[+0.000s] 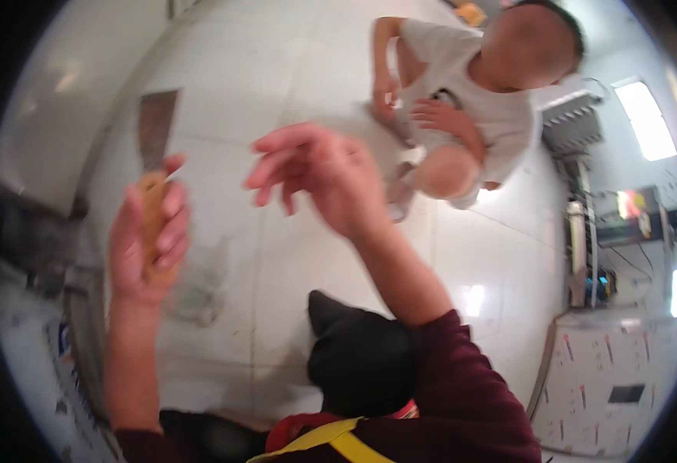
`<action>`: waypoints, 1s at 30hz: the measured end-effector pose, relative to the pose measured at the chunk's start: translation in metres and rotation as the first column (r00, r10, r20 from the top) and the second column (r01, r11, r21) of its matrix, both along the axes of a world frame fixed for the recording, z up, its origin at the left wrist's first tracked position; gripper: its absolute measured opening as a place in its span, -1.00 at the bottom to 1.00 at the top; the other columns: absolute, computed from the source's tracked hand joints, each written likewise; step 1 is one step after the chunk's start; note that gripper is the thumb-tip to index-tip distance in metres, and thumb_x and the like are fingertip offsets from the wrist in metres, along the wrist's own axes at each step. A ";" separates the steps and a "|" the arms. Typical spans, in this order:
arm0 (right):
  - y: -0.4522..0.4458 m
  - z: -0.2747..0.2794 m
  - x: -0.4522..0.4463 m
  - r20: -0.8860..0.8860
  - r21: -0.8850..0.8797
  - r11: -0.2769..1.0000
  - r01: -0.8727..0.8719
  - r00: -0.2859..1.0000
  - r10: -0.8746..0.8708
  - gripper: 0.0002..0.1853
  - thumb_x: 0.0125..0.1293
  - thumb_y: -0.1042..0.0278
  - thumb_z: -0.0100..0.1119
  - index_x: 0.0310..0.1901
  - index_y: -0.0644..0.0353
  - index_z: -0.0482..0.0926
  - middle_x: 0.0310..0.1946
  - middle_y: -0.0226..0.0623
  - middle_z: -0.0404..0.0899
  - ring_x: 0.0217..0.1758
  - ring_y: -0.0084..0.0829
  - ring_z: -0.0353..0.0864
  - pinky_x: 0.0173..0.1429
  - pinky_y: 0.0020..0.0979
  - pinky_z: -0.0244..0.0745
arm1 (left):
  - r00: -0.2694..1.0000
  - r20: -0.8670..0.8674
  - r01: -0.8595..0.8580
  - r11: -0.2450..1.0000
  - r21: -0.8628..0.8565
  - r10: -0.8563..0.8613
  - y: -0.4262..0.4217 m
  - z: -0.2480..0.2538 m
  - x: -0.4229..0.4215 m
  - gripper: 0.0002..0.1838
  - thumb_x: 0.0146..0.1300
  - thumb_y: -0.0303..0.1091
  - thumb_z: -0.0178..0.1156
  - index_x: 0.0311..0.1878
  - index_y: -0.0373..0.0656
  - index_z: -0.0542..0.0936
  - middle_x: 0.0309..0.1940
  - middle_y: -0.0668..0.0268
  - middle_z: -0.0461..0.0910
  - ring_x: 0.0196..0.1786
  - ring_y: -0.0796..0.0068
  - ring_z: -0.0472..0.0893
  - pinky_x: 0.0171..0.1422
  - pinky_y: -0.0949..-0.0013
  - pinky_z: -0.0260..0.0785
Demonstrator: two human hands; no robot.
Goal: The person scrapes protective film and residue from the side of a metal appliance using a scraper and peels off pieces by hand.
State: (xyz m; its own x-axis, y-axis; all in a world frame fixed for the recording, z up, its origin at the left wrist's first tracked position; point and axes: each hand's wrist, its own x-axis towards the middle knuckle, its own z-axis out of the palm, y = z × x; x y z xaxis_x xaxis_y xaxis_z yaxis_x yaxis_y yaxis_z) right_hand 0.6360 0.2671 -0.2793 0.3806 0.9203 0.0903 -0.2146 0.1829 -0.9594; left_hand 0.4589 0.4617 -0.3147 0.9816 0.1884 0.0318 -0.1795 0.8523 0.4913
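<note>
In my left hand is a putty knife, gripped by its wooden handle. Its flat, brownish metal blade points up and away from me. My right hand hangs in the air to the right of the knife, fingers apart and loosely bent, with nothing in it. Below both hands lies the pale tiled floor. A greyish smear or wet patch shows on the tiles near my left wrist; what it is I cannot make out.
A person in a white shirt crouches ahead on the right. A pale cabinet or wall runs along the left. At right stand a film-covered panel box and a grey rack. My dark-clad knee is below.
</note>
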 end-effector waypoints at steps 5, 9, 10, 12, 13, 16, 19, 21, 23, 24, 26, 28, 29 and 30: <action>0.006 0.032 -0.027 0.182 0.105 0.987 0.126 0.973 -0.143 -0.20 0.19 -0.33 0.04 0.14 0.34 0.37 -0.11 -0.10 0.59 -0.18 -0.35 0.63 -0.26 -0.48 0.50 | 0.998 -0.047 -0.039 0.983 0.179 0.048 -0.009 0.016 0.010 -0.36 0.34 -0.02 0.04 0.24 -0.36 0.17 -0.40 0.34 0.34 -0.61 0.74 0.29 -0.72 0.68 0.14; 0.005 0.038 -0.037 0.148 0.160 0.987 0.004 0.989 -0.028 -0.13 0.10 -0.33 0.15 0.23 0.29 0.28 0.00 -0.13 0.53 -0.07 -0.34 0.59 -0.15 -0.44 0.49 | 0.995 -0.064 -0.063 0.967 0.246 0.081 -0.008 0.019 0.004 -0.38 0.34 -0.03 0.04 0.22 -0.36 0.19 -0.41 0.35 0.32 -0.63 0.75 0.28 -0.72 0.70 0.11; 0.004 0.041 -0.043 0.131 0.181 0.982 -0.047 0.991 0.023 -0.11 0.08 -0.33 0.18 0.24 0.28 0.27 0.00 -0.13 0.52 -0.06 -0.34 0.59 -0.14 -0.44 0.49 | 0.994 -0.072 -0.066 0.964 0.257 0.087 -0.007 0.018 0.003 -0.38 0.34 -0.02 0.04 0.21 -0.36 0.20 -0.41 0.35 0.32 -0.63 0.76 0.28 -0.72 0.70 0.11; 0.004 0.043 -0.037 0.115 0.071 0.996 0.045 0.992 -0.053 -0.20 0.09 -0.03 0.32 0.24 0.32 0.25 0.02 -0.13 0.49 -0.06 -0.35 0.57 -0.03 -0.37 0.48 | 0.985 -0.152 -0.037 0.951 0.306 0.087 -0.008 0.022 0.007 -0.44 0.30 -0.05 0.10 0.16 -0.30 0.26 -0.41 0.35 0.37 -0.66 0.73 0.29 -0.72 0.67 0.13; 0.007 0.037 -0.035 0.156 0.071 0.997 0.037 0.987 -0.047 -0.21 0.09 -0.03 0.32 0.24 0.30 0.26 0.02 -0.13 0.49 -0.04 -0.35 0.56 -0.02 -0.36 0.48 | 0.968 -0.243 0.015 0.949 0.316 0.065 -0.006 0.020 0.007 -0.46 0.30 -0.07 0.11 0.15 -0.28 0.28 -0.42 0.35 0.38 -0.67 0.72 0.30 -0.72 0.66 0.14; 0.017 0.057 -0.053 0.040 0.221 0.974 -0.056 0.998 0.048 -0.21 0.09 -0.05 0.30 0.24 0.30 0.26 0.03 -0.13 0.49 -0.01 -0.33 0.54 0.02 -0.33 0.47 | 0.930 -0.369 0.140 0.916 0.375 0.009 0.001 0.005 0.003 -0.61 0.27 -0.26 0.12 0.09 -0.25 0.35 -0.51 0.38 0.41 -0.68 0.69 0.33 -0.68 0.61 0.18; 0.024 0.066 -0.059 0.106 0.079 0.993 0.083 0.990 -0.091 -0.12 0.05 -0.18 0.26 0.24 0.35 0.25 0.01 -0.08 0.50 -0.02 -0.29 0.54 0.05 -0.30 0.44 | 0.857 -0.507 0.265 0.762 0.591 0.095 0.009 -0.012 -0.018 -0.48 0.23 -0.26 0.17 0.22 -0.20 0.29 -0.55 0.40 0.41 -0.66 0.71 0.31 -0.63 0.58 0.17; 0.024 0.069 -0.073 0.198 -0.059 0.993 0.104 0.976 -0.091 -0.06 0.02 -0.26 0.23 0.24 0.38 0.24 0.00 -0.06 0.51 -0.03 -0.27 0.55 0.06 -0.29 0.42 | 0.815 -0.527 0.327 0.561 0.760 0.240 0.012 -0.038 -0.051 -0.34 0.20 -0.20 0.20 0.33 -0.12 0.19 -0.39 0.29 0.45 -0.45 0.58 0.41 -0.37 0.44 0.35; 0.026 0.061 -0.088 0.314 -0.216 0.976 0.010 0.948 0.060 0.00 -0.01 -0.35 0.21 0.24 0.41 0.23 -0.02 -0.03 0.52 -0.03 -0.25 0.55 0.08 -0.27 0.40 | 0.786 -0.528 0.402 0.383 0.831 0.320 0.013 -0.055 -0.101 -0.36 0.24 -0.31 0.14 0.37 -0.07 0.15 -0.37 0.34 0.43 -0.38 0.50 0.44 -0.30 0.40 0.35; 0.026 0.055 -0.094 0.414 -0.289 0.954 -0.085 0.887 0.205 0.04 -0.02 -0.39 0.20 0.24 0.43 0.23 -0.02 -0.02 0.52 -0.03 -0.23 0.55 0.09 -0.26 0.39 | 0.792 -0.485 0.407 0.271 0.872 0.371 0.014 -0.071 -0.130 -0.36 0.24 -0.33 0.13 0.37 -0.05 0.16 -0.33 0.30 0.44 -0.32 0.43 0.45 -0.22 0.37 0.35; 0.028 0.031 -0.096 0.669 -0.423 0.880 -0.218 0.580 0.465 -0.38 0.04 0.15 0.36 0.12 0.24 0.43 -0.04 -0.18 0.54 0.00 -0.27 0.53 0.11 -0.35 0.37 | 0.808 -0.390 0.421 0.030 0.907 0.442 0.020 -0.109 -0.186 -0.36 0.22 -0.37 0.13 0.37 -0.01 0.17 -0.26 0.21 0.46 -0.21 0.29 0.48 -0.06 0.32 0.34; 0.030 0.025 -0.105 0.732 -0.513 0.774 -0.370 0.283 0.620 -0.41 -0.03 0.21 0.38 0.08 0.19 0.45 -0.04 -0.16 0.52 0.00 -0.13 0.50 0.10 -0.28 0.38 | 0.705 -0.439 0.504 0.042 0.863 0.557 0.022 -0.113 -0.241 -0.38 0.22 -0.40 0.12 0.36 0.00 0.21 -0.19 0.14 0.46 -0.13 0.21 0.47 0.02 0.30 0.30; 0.031 0.023 -0.110 0.694 -0.567 0.727 -0.386 0.252 0.675 -0.41 -0.05 0.23 0.38 0.07 0.19 0.45 -0.04 -0.16 0.52 0.00 -0.11 0.50 0.10 -0.26 0.38 | 0.649 -0.462 0.545 0.054 0.837 0.605 0.023 -0.114 -0.272 -0.39 0.21 -0.41 0.11 0.35 0.01 0.22 -0.16 0.10 0.46 -0.10 0.17 0.47 0.06 0.29 0.29; 0.032 0.022 -0.114 0.652 -0.619 0.677 -0.398 0.220 0.725 -0.41 -0.07 0.26 0.39 0.05 0.20 0.46 -0.05 -0.17 0.52 0.00 -0.10 0.49 0.10 -0.24 0.37 | 0.556 -0.486 0.568 0.120 0.815 0.674 0.021 -0.115 -0.302 -0.41 0.22 -0.40 0.12 0.34 0.00 0.25 -0.16 0.10 0.46 -0.11 0.18 0.47 0.06 0.30 0.30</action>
State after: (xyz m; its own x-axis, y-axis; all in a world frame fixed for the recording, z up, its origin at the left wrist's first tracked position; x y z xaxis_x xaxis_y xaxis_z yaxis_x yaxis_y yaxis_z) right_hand 0.5216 0.2990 -0.2575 -0.3628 0.8883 -0.2816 0.7344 0.0866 -0.6732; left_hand 0.1574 0.4828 -0.4296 0.6719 0.6612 -0.3338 0.6823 -0.3772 0.6262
